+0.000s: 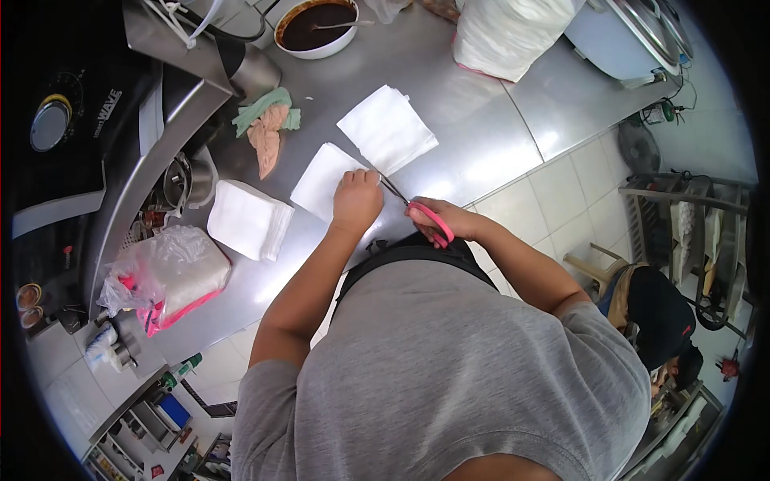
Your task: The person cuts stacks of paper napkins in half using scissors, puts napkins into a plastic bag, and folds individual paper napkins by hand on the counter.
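My right hand [441, 220] grips the pink-handled scissors [435, 218], whose dark blades point up and left to the edge of the white paper napkins. My left hand [358, 198] is closed, its curled fingers pressing on a white napkin [319, 180] near the table's front edge. Just beyond the blades lies another folded white napkin stack [388, 128]. The blade tips are partly hidden beside my left fingers, so I cannot tell how far they reach into the paper. A thicker napkin stack [249, 219] lies to the left.
On the steel table [449, 120] are a bowl of dark sauce [317, 30] with a spoon, green and peach cloths [271, 127], a plastic package [180, 276] and a large white bag [513, 36]. A black appliance [60, 120] stands left. Another person [654, 309] is at lower right.
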`<state>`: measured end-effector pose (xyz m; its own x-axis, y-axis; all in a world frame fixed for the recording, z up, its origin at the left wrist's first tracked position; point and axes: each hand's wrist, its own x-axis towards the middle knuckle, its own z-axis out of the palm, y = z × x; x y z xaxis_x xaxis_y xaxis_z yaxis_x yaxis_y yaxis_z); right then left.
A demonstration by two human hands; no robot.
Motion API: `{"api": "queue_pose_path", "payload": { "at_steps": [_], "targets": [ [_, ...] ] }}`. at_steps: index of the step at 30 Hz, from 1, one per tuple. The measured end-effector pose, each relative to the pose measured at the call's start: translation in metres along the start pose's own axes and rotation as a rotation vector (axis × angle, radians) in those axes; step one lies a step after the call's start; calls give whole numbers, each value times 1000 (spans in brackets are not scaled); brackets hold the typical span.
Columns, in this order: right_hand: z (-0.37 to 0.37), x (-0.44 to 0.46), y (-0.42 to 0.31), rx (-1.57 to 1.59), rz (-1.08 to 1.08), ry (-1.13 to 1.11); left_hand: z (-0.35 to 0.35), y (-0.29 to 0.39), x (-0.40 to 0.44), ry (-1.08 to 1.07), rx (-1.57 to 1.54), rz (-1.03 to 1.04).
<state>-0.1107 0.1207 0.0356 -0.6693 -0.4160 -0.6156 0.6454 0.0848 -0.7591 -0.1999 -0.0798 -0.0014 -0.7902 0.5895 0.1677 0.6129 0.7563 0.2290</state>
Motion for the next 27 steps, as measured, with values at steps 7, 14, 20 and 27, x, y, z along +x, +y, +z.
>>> {"api": "queue_pose_path", "payload": {
  "at_steps": [7, 14, 20, 27],
  "targets": [
    [9, 13, -6, -13, -18, 67, -1, -3, -6, 62, -84, 19],
    [5, 18, 0, -6, -5, 97, -5, -2, -7, 59, -83, 15],
    [6, 20, 8, 21, -14, 108, -2, -5, -7, 39, -69, 18],
    [9, 25, 3, 83, 19, 97, -2, -6, -9, 66, -92, 26]
  ]
}}
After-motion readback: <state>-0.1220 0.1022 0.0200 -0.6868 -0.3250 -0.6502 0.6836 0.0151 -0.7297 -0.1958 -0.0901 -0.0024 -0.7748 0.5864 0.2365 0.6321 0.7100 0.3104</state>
